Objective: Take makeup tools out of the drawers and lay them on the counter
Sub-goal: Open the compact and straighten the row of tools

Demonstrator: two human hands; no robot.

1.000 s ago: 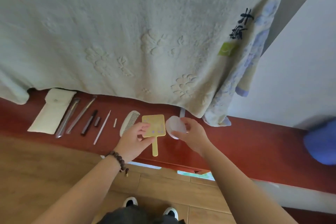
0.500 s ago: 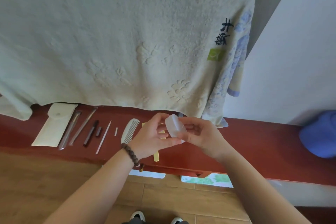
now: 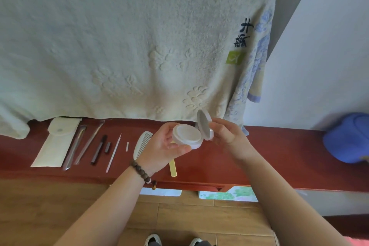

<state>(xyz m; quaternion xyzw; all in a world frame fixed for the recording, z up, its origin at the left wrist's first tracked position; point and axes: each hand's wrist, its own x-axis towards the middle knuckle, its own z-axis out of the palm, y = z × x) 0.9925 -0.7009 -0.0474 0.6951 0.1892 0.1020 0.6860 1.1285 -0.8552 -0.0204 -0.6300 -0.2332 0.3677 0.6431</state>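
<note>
Cream towelling (image 3: 119, 46), thick and embossed with flowers, hangs over the back of a long red-brown bench (image 3: 279, 156) with a smooth, glossy top. Wooden floor planks (image 3: 40, 215) run below it, and a rounded blue thing (image 3: 347, 138) sits at the bench's right end. On the bench's left part a row of slim tools lies with long axes running front to back, slightly tilted: a flat cream pouch (image 3: 57, 142), two wrapped brushes (image 3: 79, 146), a dark pencil (image 3: 98, 150) beside its small cap (image 3: 107, 147), a thin white stick (image 3: 113, 155) and a white comb (image 3: 142, 143). A yellow handle (image 3: 173, 168) points toward the near edge, its head hidden behind the left hand (image 3: 159, 150). That hand, with a bead bracelet (image 3: 142, 173) on its wrist, grips the base of a round white compact (image 3: 187, 136) held above the bench, open face up. The right hand (image 3: 229, 136) pinches the hinged lid (image 3: 204, 125), which stands upright on the right side.
</note>
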